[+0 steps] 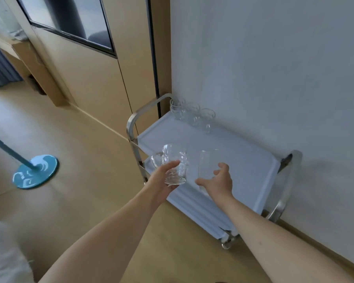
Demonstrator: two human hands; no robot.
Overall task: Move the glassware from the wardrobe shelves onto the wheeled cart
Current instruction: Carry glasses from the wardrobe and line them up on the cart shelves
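Head view, looking down at a wheeled cart point(253, 160) with a pale top tray and steel handles, parked against a white wall beside a wooden wardrobe door point(94, 82).

Progress: the task looks partly done. Three clear glasses point(192, 114) already stand close together at the tray's far corner. Two more pieces are held above the near edge, not yet set down. The wardrobe shelves are out of sight, so what remains there cannot be told.

Count: five pieces of glassware, two hands, one cart.

The left hand point(161, 180) curls its fingers around a handled glass mug point(175, 163), gripping the body. The right hand point(220, 180) holds a plain tall glass point(207, 164) from below and behind, fingers loosely curved around it.

On the floor to the left stands a teal flat mop point(36, 171).
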